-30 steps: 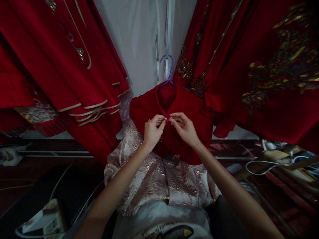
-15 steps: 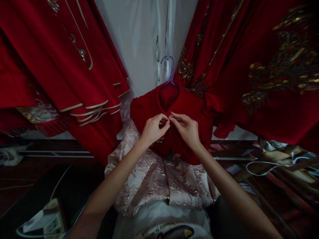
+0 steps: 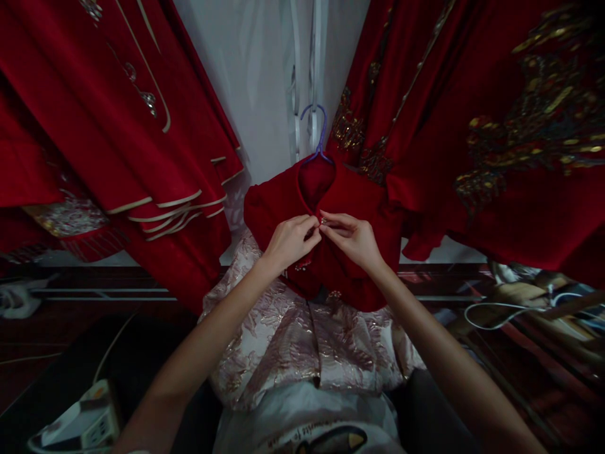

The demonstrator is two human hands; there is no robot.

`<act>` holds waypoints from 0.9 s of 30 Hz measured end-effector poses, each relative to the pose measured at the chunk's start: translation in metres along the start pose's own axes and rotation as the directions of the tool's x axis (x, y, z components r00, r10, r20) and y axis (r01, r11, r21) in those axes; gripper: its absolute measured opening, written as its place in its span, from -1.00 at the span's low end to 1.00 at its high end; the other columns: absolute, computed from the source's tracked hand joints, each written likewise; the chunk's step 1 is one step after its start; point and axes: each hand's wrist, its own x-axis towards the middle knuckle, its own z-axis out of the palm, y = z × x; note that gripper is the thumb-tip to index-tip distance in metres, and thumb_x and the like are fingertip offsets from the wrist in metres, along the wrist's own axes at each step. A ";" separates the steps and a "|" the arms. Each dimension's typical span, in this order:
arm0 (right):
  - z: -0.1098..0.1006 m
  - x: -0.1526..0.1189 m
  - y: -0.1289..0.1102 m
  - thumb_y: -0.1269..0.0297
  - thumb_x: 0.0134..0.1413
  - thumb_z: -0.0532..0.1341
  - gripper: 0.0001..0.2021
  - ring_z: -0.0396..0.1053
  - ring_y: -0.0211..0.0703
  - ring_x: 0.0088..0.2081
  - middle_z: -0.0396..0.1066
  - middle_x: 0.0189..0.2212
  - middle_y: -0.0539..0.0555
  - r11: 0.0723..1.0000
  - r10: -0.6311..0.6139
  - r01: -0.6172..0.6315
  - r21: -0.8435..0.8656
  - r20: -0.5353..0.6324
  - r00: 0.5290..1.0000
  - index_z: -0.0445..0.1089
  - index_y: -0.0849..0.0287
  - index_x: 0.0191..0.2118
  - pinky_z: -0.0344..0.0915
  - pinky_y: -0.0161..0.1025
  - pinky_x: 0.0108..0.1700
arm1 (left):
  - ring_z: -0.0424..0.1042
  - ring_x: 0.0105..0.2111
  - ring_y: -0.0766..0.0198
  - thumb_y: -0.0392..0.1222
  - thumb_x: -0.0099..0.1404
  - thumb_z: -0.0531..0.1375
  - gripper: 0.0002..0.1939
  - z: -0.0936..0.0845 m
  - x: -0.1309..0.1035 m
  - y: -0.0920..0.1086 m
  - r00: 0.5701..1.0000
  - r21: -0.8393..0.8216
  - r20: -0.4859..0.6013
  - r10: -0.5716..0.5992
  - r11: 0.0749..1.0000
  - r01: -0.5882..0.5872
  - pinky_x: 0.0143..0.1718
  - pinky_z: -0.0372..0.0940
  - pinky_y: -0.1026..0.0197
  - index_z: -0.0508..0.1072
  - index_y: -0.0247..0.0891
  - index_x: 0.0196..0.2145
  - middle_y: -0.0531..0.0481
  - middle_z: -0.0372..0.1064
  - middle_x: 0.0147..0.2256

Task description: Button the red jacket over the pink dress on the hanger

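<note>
A red jacket (image 3: 354, 189) on a purple hanger (image 3: 322, 129) lies in front of me, its lower part over shiny pink brocade cloth (image 3: 283, 340) across my lap. My left hand (image 3: 293, 239) pinches the jacket's front edge just below the neckline. Opposite it, my right hand (image 3: 352, 236) pinches a small beaded button (image 3: 323, 221) at the same spot, the fingertips of both hands nearly touching. More beaded fastenings (image 3: 334, 295) show lower on the front. The left fingertips partly hide the edge they hold.
Red garments with pale piping (image 3: 174, 157) hang on the left; red garments with gold sequins (image 3: 534, 126) hang on the right. Behind is a pale cabinet (image 3: 255, 75). A power strip (image 3: 97, 416) sits at lower left, and a white cable (image 3: 491, 318) loops over clutter at right.
The view has shifted slightly. Both hands stay at the jacket's front edge, and the left fingers have curled in closer around it.
</note>
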 end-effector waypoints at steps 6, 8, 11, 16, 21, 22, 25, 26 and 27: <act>0.003 0.001 0.007 0.26 0.06 0.18 -0.59 0.42 -0.13 -0.11 0.41 -0.04 0.08 0.997 0.010 -0.011 -0.078 -0.006 1.000 0.37 0.03 0.08 0.42 -0.10 -0.03 | 0.41 -0.22 0.22 -0.24 0.31 0.04 -0.85 0.013 0.001 0.002 0.999 -0.030 -0.027 -0.025 0.999 0.025 -0.14 0.31 0.17 0.40 -0.17 -0.27 -0.06 0.40 -0.28; 0.005 -0.003 0.007 0.30 0.06 0.16 -0.51 0.35 -0.09 0.01 0.32 0.08 0.09 0.993 -0.008 0.009 -0.115 0.009 1.000 0.27 0.01 0.17 0.34 -0.06 0.06 | 0.43 -0.20 0.24 -0.23 0.33 0.02 -0.82 0.025 -0.002 0.000 0.991 -0.219 -0.060 -0.120 0.970 0.104 -0.12 0.33 0.18 0.40 -0.16 -0.21 -0.06 0.41 -0.23; 0.009 -0.014 0.007 0.40 -0.07 0.22 -0.23 0.11 -0.03 0.21 0.08 0.24 0.07 0.975 -0.089 0.103 -0.198 0.079 0.993 -0.01 -0.04 0.30 0.10 0.03 0.23 | 0.46 -0.26 0.31 -0.24 0.33 0.00 -0.80 0.044 -0.005 -0.005 0.961 -0.580 -0.025 -0.276 0.787 0.211 -0.17 0.39 0.22 0.40 -0.18 -0.18 -0.06 0.43 -0.23; 0.003 -0.030 0.009 0.56 -0.17 0.12 -0.10 0.05 -0.04 0.24 0.00 0.27 0.14 0.942 -0.077 0.109 -0.319 0.111 0.991 -0.20 0.05 0.34 0.08 -0.03 0.23 | 0.44 -0.36 0.38 -0.25 0.27 0.05 -0.81 0.060 -0.005 -0.009 0.918 -0.806 0.048 -0.393 0.528 0.268 -0.32 0.42 0.28 0.37 -0.27 -0.17 -0.06 0.39 -0.24; -0.037 -0.025 -0.004 0.55 -0.14 0.11 -0.38 0.40 -0.20 -0.32 0.41 -0.28 0.04 0.875 0.078 -0.049 -0.481 0.040 0.996 0.17 0.11 0.14 0.35 -0.26 -0.25 | 0.44 -0.44 0.36 -0.26 0.25 0.06 -0.83 0.070 -0.002 -0.017 0.893 -0.662 0.005 -0.449 0.668 0.340 -0.31 0.41 0.23 0.42 -0.26 -0.24 -0.05 0.44 -0.28; -0.045 -0.023 -0.009 0.54 -0.14 0.12 -0.44 0.39 -0.24 -0.39 0.41 -0.35 0.01 0.863 0.091 -0.072 -0.500 0.014 0.996 0.23 0.11 0.08 0.32 -0.29 -0.32 | 0.47 -0.37 0.32 -0.27 0.26 0.05 -0.81 0.074 -0.001 -0.017 0.896 -0.628 0.003 -0.443 0.696 0.346 -0.21 0.40 0.17 0.43 -0.26 -0.23 -0.07 0.46 -0.24; -0.059 -0.020 -0.021 0.49 -0.09 0.14 -0.59 0.34 -0.29 -0.49 0.39 -0.42 -0.02 0.892 0.146 -0.125 -0.435 0.016 0.989 0.28 0.12 -0.05 0.28 -0.34 -0.44 | 0.36 0.04 0.17 -0.26 0.26 0.05 -0.67 0.088 -0.002 -0.009 0.909 -0.600 0.033 -0.415 0.720 0.350 0.16 0.16 0.05 0.41 -0.25 -0.04 -0.13 0.37 0.03; -0.060 -0.020 -0.025 0.47 -0.08 0.15 -0.62 0.34 -0.30 -0.50 0.39 -0.41 -0.02 0.916 0.170 -0.136 -0.377 0.058 0.984 0.28 0.13 -0.05 0.28 -0.35 -0.45 | 0.24 0.15 0.16 -0.25 0.25 0.07 -0.61 0.094 -0.004 -0.004 0.910 -0.612 0.042 -0.411 0.710 0.349 0.23 0.06 0.06 0.36 -0.25 0.04 -0.13 0.28 0.12; -0.059 -0.021 -0.028 0.45 -0.06 0.16 -0.63 0.34 -0.31 -0.49 0.39 -0.39 -0.01 0.939 0.184 -0.143 -0.312 0.107 0.977 0.27 0.13 -0.05 0.30 -0.34 -0.43 | 0.15 0.21 0.15 -0.25 0.24 0.08 -0.55 0.098 -0.007 0.001 0.910 -0.635 0.049 -0.412 0.690 0.347 0.26 0.00 0.07 0.31 -0.25 0.10 -0.12 0.20 0.18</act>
